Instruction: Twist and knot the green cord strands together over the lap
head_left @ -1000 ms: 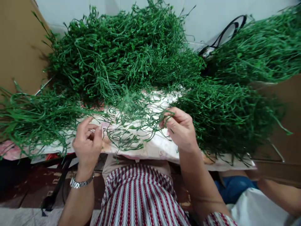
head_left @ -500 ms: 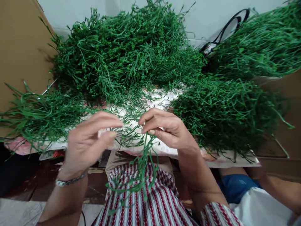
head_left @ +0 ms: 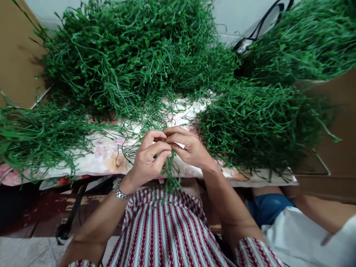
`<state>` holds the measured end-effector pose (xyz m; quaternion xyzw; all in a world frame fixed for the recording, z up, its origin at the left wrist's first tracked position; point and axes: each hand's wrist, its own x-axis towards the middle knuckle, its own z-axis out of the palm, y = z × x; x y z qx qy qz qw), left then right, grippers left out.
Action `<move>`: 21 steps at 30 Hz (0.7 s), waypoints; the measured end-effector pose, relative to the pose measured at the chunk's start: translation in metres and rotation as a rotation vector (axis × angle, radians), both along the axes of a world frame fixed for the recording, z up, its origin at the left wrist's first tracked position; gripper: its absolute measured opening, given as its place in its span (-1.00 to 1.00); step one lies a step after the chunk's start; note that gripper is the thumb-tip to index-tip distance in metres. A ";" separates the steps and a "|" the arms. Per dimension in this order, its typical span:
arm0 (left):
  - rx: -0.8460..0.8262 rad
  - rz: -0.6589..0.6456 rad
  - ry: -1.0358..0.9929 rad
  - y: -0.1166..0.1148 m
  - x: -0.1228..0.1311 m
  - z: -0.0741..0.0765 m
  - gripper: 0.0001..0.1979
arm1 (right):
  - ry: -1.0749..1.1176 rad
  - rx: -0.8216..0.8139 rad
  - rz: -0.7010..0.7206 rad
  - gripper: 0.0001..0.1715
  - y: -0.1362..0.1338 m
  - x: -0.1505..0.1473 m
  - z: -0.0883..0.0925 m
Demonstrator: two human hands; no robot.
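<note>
Over one red-and-white striped garment [head_left: 164,233] hangs one slim bunch of thin green stems [head_left: 172,177], its top pinched between the left hand [head_left: 148,157] and right hand [head_left: 190,148]. Beyond lie one pale floral cloth [head_left: 105,152] and four tangled green heaps [head_left: 139,55].

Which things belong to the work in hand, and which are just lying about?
Seemingly in use:
left hand
right hand
green bunch hanging from them
heaped green stems

Seemingly just lying about:
black straps at the back
brown board, left
</note>
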<state>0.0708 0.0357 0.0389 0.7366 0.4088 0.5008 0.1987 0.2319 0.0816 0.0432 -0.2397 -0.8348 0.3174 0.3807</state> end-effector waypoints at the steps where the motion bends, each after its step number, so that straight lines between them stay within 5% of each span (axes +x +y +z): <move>1: -0.026 0.014 -0.028 -0.001 0.002 -0.004 -0.90 | 0.005 -0.010 -0.027 -0.85 -0.001 0.001 -0.003; 6: -0.101 0.090 -0.125 -0.014 0.006 -0.022 -0.87 | 0.072 -0.092 -0.118 -0.85 -0.007 0.007 -0.018; 13: 0.013 0.307 0.217 -0.031 0.004 -0.028 -0.92 | 0.273 -0.299 -0.101 -0.80 -0.015 0.011 -0.033; 18: -0.145 0.231 0.406 -0.037 0.005 -0.025 -0.74 | 0.347 -0.353 -0.097 -0.79 -0.018 0.007 -0.039; 21: -0.172 0.193 0.401 -0.037 0.006 -0.023 -0.82 | 0.351 -0.352 -0.103 -0.78 -0.017 0.005 -0.040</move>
